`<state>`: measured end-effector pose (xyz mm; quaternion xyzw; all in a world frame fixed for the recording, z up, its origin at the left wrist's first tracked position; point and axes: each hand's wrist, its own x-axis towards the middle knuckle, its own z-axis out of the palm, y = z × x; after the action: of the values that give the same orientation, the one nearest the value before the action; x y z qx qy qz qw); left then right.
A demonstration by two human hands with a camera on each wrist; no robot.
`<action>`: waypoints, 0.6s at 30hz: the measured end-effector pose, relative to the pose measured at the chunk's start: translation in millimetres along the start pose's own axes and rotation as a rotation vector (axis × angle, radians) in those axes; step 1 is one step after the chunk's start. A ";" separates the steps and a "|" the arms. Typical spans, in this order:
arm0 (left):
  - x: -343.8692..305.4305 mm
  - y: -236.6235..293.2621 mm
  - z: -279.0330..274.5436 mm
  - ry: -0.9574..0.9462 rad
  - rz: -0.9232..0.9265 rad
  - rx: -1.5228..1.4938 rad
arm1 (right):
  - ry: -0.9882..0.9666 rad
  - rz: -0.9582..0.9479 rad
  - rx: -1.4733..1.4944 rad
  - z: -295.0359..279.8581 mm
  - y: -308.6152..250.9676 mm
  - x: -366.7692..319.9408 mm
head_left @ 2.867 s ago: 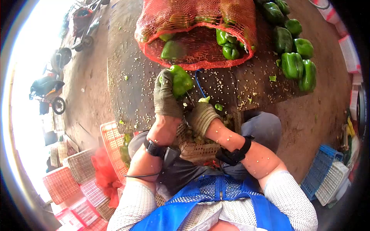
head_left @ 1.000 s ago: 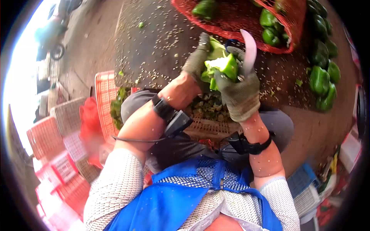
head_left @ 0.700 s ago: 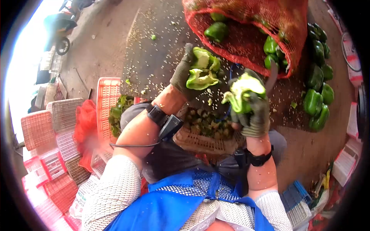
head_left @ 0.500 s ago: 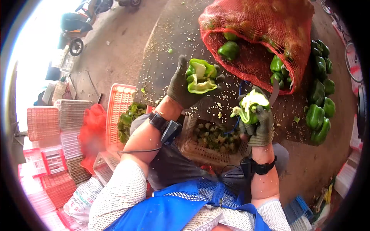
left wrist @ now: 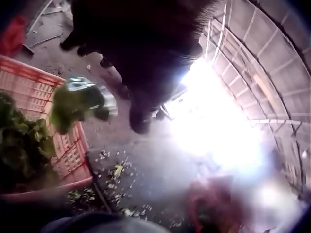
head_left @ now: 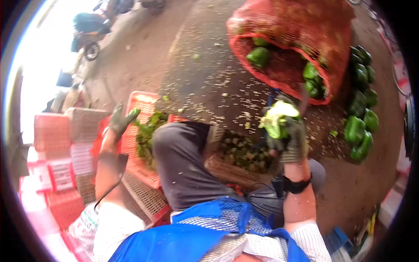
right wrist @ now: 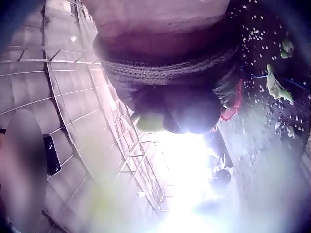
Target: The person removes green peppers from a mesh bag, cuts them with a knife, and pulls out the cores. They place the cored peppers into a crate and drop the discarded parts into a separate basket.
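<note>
Over the outer rim of an orange plastic crate is my gloved left hand, reached out to the side. In the left wrist view a blurred cut green bell pepper piece hangs in the air above the crate wall, apart from the dark fingers. My gloved right hand holds a bell pepper piece with its pale core, over the board's near edge. A curved knife blade sticks up beside it from the same hand; the handle is hidden.
A red mesh sack of green peppers lies open on the seed-strewn dark board. Whole peppers line its right side. A crate of scraps stands between the knees. Stacked crates fill the left.
The pepper was cut and pulled apart. My left hand swung left from the board to the orange crate and let its piece go. My right hand stays near the board with its piece and the knife.
</note>
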<state>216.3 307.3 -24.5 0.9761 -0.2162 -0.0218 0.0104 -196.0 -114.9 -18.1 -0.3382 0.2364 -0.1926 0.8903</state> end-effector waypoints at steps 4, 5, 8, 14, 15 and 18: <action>-43.3 156.1 -37.3 -0.428 0.029 -1.059 | -0.078 -0.093 -0.045 -18.6 24.0 23.7; -53.7 199.3 -39.7 -0.503 0.084 -1.152 | -0.086 -0.116 -0.063 -18.9 29.3 27.1; -80.4 301.1 -38.3 -0.855 0.409 -1.298 | -0.075 -0.048 -0.085 -13.6 29.9 26.4; -76.6 382.5 0.4 -0.724 0.984 -0.785 | -0.019 -0.065 -0.163 -18.1 26.1 17.6; -72.5 384.0 4.5 -0.687 1.030 -0.720 | 0.013 -0.022 -0.255 -17.9 22.3 16.3; -66.6 378.1 27.3 -0.638 1.095 -0.738 | 0.016 -0.121 -0.352 -23.8 36.3 20.1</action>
<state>-4.6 -7.5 -38.1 0.6072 -0.6442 -0.3679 0.2844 -186.1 -111.9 -64.8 -0.5006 0.2529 -0.2041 0.8023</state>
